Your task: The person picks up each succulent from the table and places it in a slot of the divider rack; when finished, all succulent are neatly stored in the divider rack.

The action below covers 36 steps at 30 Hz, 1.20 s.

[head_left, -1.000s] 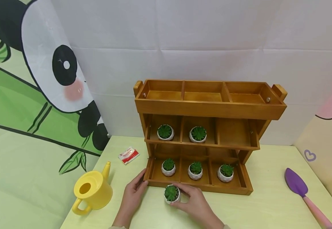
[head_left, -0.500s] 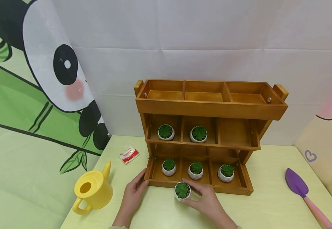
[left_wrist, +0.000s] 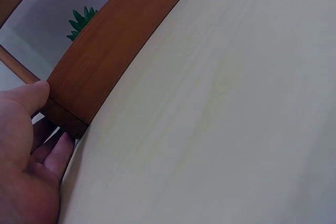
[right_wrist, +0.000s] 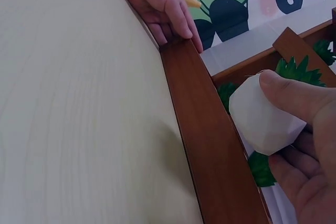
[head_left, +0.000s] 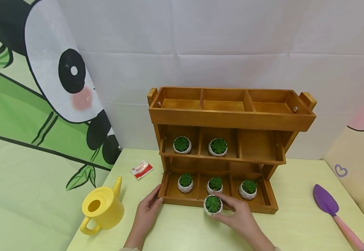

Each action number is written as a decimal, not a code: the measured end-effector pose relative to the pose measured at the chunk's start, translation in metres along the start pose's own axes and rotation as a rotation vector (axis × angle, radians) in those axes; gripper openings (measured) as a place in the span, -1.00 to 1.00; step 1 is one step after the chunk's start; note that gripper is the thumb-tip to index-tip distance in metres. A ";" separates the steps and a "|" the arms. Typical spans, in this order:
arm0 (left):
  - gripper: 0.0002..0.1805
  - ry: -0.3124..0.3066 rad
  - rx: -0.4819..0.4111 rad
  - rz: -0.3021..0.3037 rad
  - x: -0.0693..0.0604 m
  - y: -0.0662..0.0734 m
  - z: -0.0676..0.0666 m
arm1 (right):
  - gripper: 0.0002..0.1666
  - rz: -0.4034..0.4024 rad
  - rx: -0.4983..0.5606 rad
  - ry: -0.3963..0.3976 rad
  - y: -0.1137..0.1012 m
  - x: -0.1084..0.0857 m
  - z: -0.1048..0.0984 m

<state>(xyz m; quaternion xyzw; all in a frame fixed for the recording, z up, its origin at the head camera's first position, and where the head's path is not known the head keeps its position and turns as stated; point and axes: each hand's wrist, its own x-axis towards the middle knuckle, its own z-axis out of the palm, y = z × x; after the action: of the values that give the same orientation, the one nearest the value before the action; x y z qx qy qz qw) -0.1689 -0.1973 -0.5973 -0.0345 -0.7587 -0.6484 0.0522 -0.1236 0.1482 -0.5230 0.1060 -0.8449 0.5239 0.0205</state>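
My right hand [head_left: 240, 217] pinches a small potted succulent [head_left: 213, 205] by its white faceted pot, thumb on one side and fingers on the other. In the right wrist view that white pot [right_wrist: 265, 114] is raised beside the shelf's front board. My left hand [head_left: 147, 211] holds the lower left front corner of the brown wooden shelf [head_left: 232, 120], its thumb [left_wrist: 37, 95] against the board's end. Three succulents stand in the bottom tier, one per compartment; the middle succulent [head_left: 215, 184] is partly hidden by the held pot. The middle tier has a left succulent [head_left: 182, 144] and a centre succulent [head_left: 217, 146].
A yellow watering can [head_left: 103, 207] stands on the table at the left. Behind it lies a red and white packet [head_left: 141, 169]. On the right is a trowel [head_left: 325, 200] with a purple blade and pink handle. A printed cloth [head_left: 225, 42] backs the table.
My right hand has carried the held succulent rightward and slightly toward the shelf, from in front of the bottom left compartment to in front of the middle one. The left hand stays put.
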 end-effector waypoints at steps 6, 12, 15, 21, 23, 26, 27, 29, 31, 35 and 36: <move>-0.44 0.002 0.005 0.001 0.000 0.000 0.000 | -0.23 -0.003 -0.025 0.028 0.005 -0.004 -0.013; -0.44 0.007 0.007 0.013 -0.001 -0.001 0.001 | -0.22 0.021 -0.024 0.045 0.008 -0.010 -0.025; -0.44 0.011 0.009 0.012 -0.001 -0.001 0.001 | -0.23 0.016 -0.042 0.063 0.009 -0.012 -0.031; -0.44 0.005 0.003 0.000 -0.002 0.001 0.000 | -0.23 -0.033 -0.121 0.108 0.008 -0.017 -0.046; -0.44 0.004 0.006 -0.003 -0.002 0.001 0.000 | -0.22 -0.054 -0.139 0.120 0.006 -0.017 -0.051; -0.44 0.004 0.007 -0.010 -0.001 0.001 0.000 | -0.20 -0.078 -0.149 0.136 0.003 -0.018 -0.059; -0.44 0.003 0.005 -0.012 -0.001 0.001 0.000 | -0.19 -0.088 -0.154 0.144 0.002 -0.018 -0.062; -0.44 0.000 0.006 -0.011 -0.001 0.001 0.000 | -0.18 -0.112 -0.174 0.158 0.000 -0.018 -0.068; -0.44 0.001 0.008 -0.012 -0.001 0.002 0.000 | -0.18 -0.129 -0.194 0.171 -0.003 -0.018 -0.074; -0.44 0.003 0.013 -0.015 -0.001 0.003 0.001 | -0.18 -0.156 -0.213 0.189 -0.009 -0.015 -0.088; -0.44 0.002 0.012 -0.016 -0.001 0.003 0.001 | -0.19 -0.162 -0.201 0.193 -0.011 -0.014 -0.091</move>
<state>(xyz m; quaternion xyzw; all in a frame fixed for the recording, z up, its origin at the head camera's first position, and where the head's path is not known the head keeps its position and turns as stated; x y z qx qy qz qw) -0.1676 -0.1958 -0.5951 -0.0276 -0.7627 -0.6444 0.0481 -0.1148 0.2268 -0.4743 0.1206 -0.8759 0.4409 0.1542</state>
